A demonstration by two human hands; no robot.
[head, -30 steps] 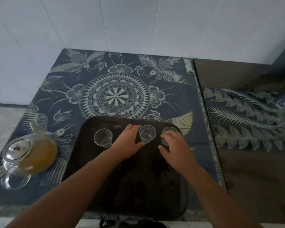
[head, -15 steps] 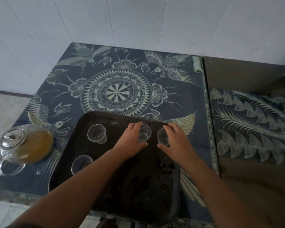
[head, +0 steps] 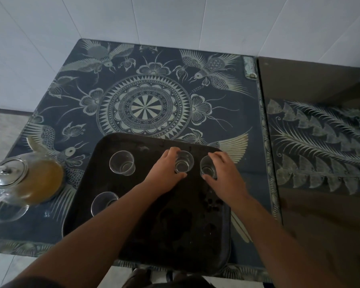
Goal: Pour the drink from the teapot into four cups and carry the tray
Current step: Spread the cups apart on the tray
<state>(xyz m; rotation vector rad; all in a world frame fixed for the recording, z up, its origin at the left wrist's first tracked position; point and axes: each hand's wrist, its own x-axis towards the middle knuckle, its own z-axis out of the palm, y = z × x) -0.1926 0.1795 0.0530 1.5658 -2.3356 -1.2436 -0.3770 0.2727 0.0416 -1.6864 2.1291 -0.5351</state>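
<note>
A dark tray (head: 181, 235) lies on the patterned table near its front edge. Several clear glass cups stand on it. My left hand (head: 166, 175) wraps around a cup (head: 184, 164) at the tray's far middle. My right hand (head: 224, 177) grips another cup (head: 206, 168) just right of it. A third cup (head: 122, 165) stands free at the far left of the tray, and a fourth cup (head: 103, 202) sits near the left edge, partly hidden by my left forearm. A glass teapot (head: 27, 179) with amber drink and a metal lid stands left of the tray.
The table top (head: 146, 104) carries a dark blue cloth with a round mandala pattern under glass. White tiled walls enclose the back and left. A second dark table (head: 324, 142) adjoins on the right. Tiled floor shows at the left and below.
The camera view has shifted slightly, bringing the fourth cup at the tray's left into sight. Both hands stay on the two right cups, barely moved.
</note>
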